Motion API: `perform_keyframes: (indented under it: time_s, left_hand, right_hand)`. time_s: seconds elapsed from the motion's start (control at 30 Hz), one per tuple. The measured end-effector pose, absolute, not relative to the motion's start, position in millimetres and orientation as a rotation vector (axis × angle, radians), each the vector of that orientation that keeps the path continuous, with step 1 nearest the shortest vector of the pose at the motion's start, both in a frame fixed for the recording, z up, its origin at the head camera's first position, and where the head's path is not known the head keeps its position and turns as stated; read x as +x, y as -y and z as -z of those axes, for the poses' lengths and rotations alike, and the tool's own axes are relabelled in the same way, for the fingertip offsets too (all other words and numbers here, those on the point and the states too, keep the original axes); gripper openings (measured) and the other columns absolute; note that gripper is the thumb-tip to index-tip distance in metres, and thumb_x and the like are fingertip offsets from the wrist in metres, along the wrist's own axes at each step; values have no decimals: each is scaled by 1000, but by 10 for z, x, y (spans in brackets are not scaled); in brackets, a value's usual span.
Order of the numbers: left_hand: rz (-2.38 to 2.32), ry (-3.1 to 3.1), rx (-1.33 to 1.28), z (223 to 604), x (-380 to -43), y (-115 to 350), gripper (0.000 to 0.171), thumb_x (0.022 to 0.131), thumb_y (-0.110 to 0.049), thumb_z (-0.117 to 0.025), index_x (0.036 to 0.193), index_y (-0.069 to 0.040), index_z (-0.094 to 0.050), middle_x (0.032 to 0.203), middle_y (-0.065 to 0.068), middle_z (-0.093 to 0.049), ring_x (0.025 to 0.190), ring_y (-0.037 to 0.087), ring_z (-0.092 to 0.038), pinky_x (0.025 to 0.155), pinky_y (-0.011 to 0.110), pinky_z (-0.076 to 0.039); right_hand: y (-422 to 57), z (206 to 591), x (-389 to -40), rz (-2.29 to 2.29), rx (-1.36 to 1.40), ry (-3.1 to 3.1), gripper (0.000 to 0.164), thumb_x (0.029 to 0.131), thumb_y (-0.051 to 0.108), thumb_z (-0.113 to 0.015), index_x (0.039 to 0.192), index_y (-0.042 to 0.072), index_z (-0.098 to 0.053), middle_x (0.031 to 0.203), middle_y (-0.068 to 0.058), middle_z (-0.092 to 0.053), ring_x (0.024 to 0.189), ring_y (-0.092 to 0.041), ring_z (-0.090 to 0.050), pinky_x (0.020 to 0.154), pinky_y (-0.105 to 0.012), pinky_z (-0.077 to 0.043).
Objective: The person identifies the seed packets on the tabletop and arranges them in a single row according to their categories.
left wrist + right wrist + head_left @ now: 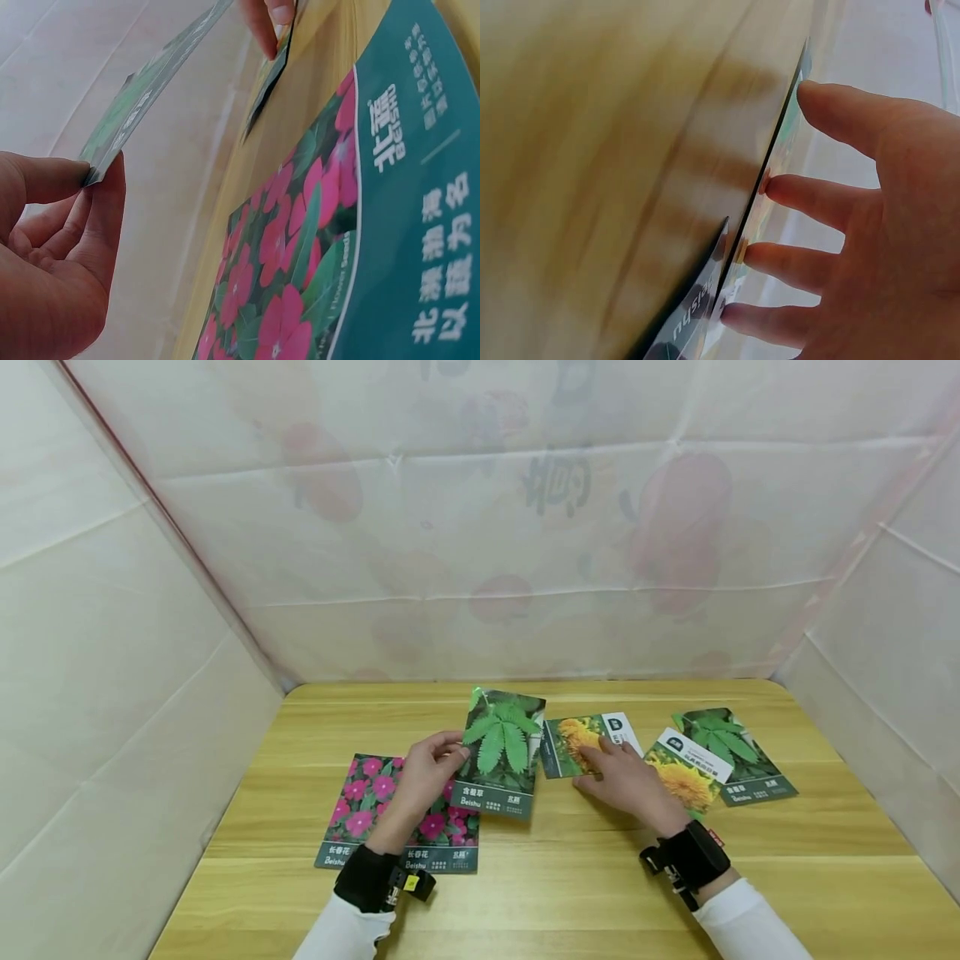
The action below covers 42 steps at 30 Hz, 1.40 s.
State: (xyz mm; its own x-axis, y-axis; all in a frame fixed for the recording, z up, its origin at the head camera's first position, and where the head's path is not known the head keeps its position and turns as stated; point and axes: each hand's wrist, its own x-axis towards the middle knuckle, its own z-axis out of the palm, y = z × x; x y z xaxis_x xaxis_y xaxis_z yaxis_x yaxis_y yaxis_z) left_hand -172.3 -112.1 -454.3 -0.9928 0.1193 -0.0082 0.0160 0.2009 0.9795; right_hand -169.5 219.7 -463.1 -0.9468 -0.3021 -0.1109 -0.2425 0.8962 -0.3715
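At left, the grip (426, 777) (narrow) pinches a packet (500, 752).

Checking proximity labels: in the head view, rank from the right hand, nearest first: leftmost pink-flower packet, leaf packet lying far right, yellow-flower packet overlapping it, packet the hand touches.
From the right hand:
1. Touched packet: in contact, ahead and left.
2. Yellow-flower packet: just right.
3. Leaf packet: farther right, partly covered.
4. Leftmost pink-flower packet: far left.

The held packet (501, 752) bore green leaves, the two floral packets (362, 789) left of it magenta blossoms on green.
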Motion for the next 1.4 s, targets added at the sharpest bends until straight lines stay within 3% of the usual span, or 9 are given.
perform_keyframes:
  time_s: [0.2,0.33,0.5,0.67,0.8,1.03,1.4]
  left_hand:
    - [-1922,-2367,140,4556,-1718,1098,35,104,-11,-64,138,-2,-63,111,12,-67,104,26,-67,87,38,-55]
    - [-1912,-2367,140,4554,-1715,1077,34,103,-10,-65,136,-1,-64,109,11,-67,100,25,-67,83,36,-55]
    - [-1900,-2360,162,4566,-1681,1063,35,104,-12,-64,138,-3,-62,113,11,-67,105,26,-66,91,39,-56]
    - [-1905,-2307,193,4570,-1651,1019,35,105,-12,-63,140,-4,-59,113,12,-67,100,24,-66,82,37,-54]
    - [-1915,-2265,233,4576,-1638,967,35,105,-11,-63,139,-3,-58,112,13,-67,96,24,-66,80,38,-57]
    - [-1915,-2187,281,4592,-1611,900,36,105,-11,-62,139,0,-55,112,14,-65,91,21,-65,82,48,-59]
    - [-1916,-2182,299,4599,-1605,851,36,104,-7,-63,137,4,-54,111,18,-67,88,24,-66,73,36,-60]
  right_hand:
    - [-2395,4643,-1827,543,-395,-2902,61,105,42,-61,153,4,-50,156,-33,-39,147,-55,-28,120,-68,-22]
    - [-2460,4626,-1866,518,-356,-2912,60,105,44,-60,151,6,-53,155,-34,-40,143,-60,-30,115,-73,-27]
    - [-2388,4608,-1821,586,-353,-3001,54,106,38,-59,146,3,-57,149,-33,-48,139,-58,-39,112,-71,-34]
    - [-2130,4557,-1684,1002,-373,-3036,46,108,32,-58,139,-1,-62,135,-23,-63,125,-43,-58,105,-60,-47]
    - [-1943,4544,-1606,1313,-334,-2941,44,110,38,-53,136,4,-66,123,-12,-70,113,-32,-66,93,-49,-55]
    - [-1805,4542,-1640,1753,-164,-2628,31,108,26,-60,120,1,-72,99,-13,-73,93,-31,-71,86,-46,-62]
    - [-1797,4564,-1686,1838,-44,-2505,27,104,13,-66,118,-9,-70,90,-13,-74,83,-28,-72,76,-39,-64]
